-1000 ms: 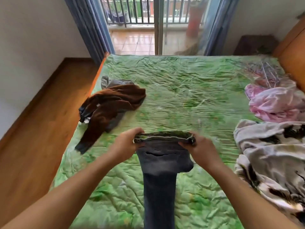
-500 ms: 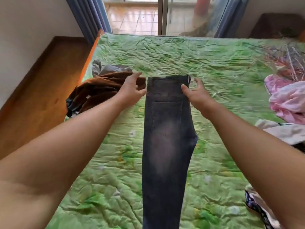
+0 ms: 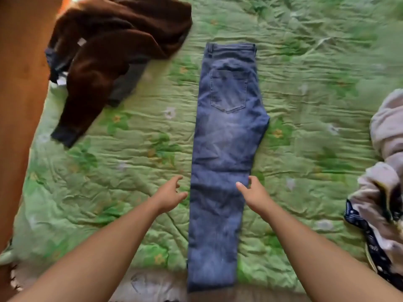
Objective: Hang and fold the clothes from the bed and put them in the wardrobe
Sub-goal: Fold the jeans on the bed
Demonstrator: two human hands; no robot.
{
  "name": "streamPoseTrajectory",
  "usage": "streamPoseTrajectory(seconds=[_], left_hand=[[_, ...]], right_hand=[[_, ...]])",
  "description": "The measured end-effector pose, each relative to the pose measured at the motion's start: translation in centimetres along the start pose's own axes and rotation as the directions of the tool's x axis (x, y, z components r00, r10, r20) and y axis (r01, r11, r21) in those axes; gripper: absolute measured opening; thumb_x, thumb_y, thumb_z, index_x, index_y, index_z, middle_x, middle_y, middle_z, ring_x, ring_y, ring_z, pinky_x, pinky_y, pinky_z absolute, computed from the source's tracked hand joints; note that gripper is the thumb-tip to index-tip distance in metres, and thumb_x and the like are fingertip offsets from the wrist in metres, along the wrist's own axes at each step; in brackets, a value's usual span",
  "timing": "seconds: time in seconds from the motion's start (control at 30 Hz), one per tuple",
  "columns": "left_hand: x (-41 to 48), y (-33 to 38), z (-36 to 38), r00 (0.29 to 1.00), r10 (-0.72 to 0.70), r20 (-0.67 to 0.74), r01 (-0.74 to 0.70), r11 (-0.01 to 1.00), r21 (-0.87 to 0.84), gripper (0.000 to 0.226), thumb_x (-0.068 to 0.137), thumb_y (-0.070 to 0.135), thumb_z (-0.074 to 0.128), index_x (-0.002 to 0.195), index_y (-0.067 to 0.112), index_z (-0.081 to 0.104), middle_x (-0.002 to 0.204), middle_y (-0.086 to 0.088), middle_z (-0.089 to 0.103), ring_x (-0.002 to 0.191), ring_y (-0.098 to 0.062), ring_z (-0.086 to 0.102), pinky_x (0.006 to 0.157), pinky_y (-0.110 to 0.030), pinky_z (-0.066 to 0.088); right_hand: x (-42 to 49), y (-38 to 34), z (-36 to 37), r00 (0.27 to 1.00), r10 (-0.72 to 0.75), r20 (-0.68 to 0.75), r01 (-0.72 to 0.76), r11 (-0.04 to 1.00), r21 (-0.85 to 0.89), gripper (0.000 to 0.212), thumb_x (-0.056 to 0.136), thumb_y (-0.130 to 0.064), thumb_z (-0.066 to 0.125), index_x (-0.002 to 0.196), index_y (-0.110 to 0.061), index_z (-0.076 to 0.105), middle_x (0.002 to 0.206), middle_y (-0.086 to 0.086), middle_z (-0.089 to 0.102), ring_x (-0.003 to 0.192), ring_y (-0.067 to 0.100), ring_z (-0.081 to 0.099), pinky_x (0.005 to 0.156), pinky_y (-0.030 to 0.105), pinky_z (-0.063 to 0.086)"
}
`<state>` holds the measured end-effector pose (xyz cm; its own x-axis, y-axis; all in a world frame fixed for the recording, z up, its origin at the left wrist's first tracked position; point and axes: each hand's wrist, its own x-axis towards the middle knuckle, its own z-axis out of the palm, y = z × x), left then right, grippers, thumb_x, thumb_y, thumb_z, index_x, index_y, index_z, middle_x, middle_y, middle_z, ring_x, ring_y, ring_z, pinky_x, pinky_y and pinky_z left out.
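Note:
A pair of faded blue jeans (image 3: 224,149), folded lengthwise leg on leg, lies flat on the green quilted bed cover (image 3: 316,88), waistband far from me and back pocket up. My left hand (image 3: 169,195) hovers just left of the leg at knee height, fingers relaxed and spread, holding nothing. On the other side, my right hand (image 3: 253,192) sits at the right edge of the same leg, fingertips at or on the denim, not gripping it. The hems run over the near edge of the bed.
A brown fleece jacket (image 3: 109,51) lies crumpled at the far left of the bed over a grey garment. A pale patterned garment pile (image 3: 383,192) with dark navy fabric sits at the right edge. Wooden floor (image 3: 19,105) runs along the left.
Both hands have let go of the waistband and drawn back toward me to the knee area. The jeans now lie flat on the bed. The view has tilted down.

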<state>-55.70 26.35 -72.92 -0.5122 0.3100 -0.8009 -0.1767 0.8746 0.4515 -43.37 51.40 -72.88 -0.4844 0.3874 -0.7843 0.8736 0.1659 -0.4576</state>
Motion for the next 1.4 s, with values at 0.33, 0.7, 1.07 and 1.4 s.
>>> streamPoseTrajectory(seconds=[0.33, 0.7, 1.07, 1.4], left_hand=[[-3.8, -7.6, 13.2, 0.992, -0.116, 0.042, 0.122, 0.869, -0.48, 0.035, 0.094, -0.008, 0.053, 0.119, 0.013, 0.043, 0.089, -0.013, 0.062, 0.067, -0.014, 0.058, 0.058, -0.024, 0.045], [-7.3, -11.3, 16.4, 0.998, 0.051, 0.043, -0.022, 0.858, -0.514, 0.043, 0.095, -0.003, 0.052, 0.12, 0.031, 0.042, 0.107, -0.013, 0.069, 0.094, -0.016, 0.07, 0.081, -0.038, 0.06], [-10.6, -13.6, 18.4, 0.971, 0.016, 0.239, 0.15, 0.737, -0.659, 0.026, 0.084, 0.021, 0.068, 0.111, 0.02, 0.07, 0.11, 0.0, 0.076, 0.102, -0.016, 0.072, 0.077, -0.029, 0.058], [-13.5, -16.1, 20.7, 0.964, -0.082, 0.253, 0.238, 0.69, -0.683, 0.029, 0.1, 0.001, 0.051, 0.114, 0.022, 0.064, 0.095, 0.007, 0.075, 0.077, -0.009, 0.071, 0.058, -0.026, 0.056]], right_hand=[[-1.7, 10.5, 9.2, 0.958, 0.127, -0.256, -0.055, 0.96, 0.273, 0.032, 0.087, -0.017, 0.076, 0.104, -0.015, 0.05, 0.08, -0.003, 0.056, 0.078, 0.024, 0.057, 0.077, 0.035, 0.045], [-8.6, 17.6, 13.0, 0.998, 0.008, 0.062, -0.034, 0.904, 0.426, 0.012, 0.095, -0.01, 0.066, 0.103, -0.017, 0.07, 0.1, -0.004, 0.075, 0.096, 0.017, 0.071, 0.084, 0.033, 0.058], [-11.1, 19.3, 13.3, 0.972, -0.007, 0.235, -0.135, 0.803, 0.581, 0.033, 0.083, -0.035, 0.073, 0.104, -0.009, 0.074, 0.104, 0.009, 0.077, 0.099, 0.027, 0.073, 0.088, 0.043, 0.058], [-14.1, 21.8, 14.6, 0.971, 0.063, 0.232, -0.18, 0.831, 0.526, 0.017, 0.096, -0.005, 0.063, 0.11, -0.011, 0.069, 0.106, 0.009, 0.074, 0.092, 0.018, 0.068, 0.083, 0.033, 0.054]])
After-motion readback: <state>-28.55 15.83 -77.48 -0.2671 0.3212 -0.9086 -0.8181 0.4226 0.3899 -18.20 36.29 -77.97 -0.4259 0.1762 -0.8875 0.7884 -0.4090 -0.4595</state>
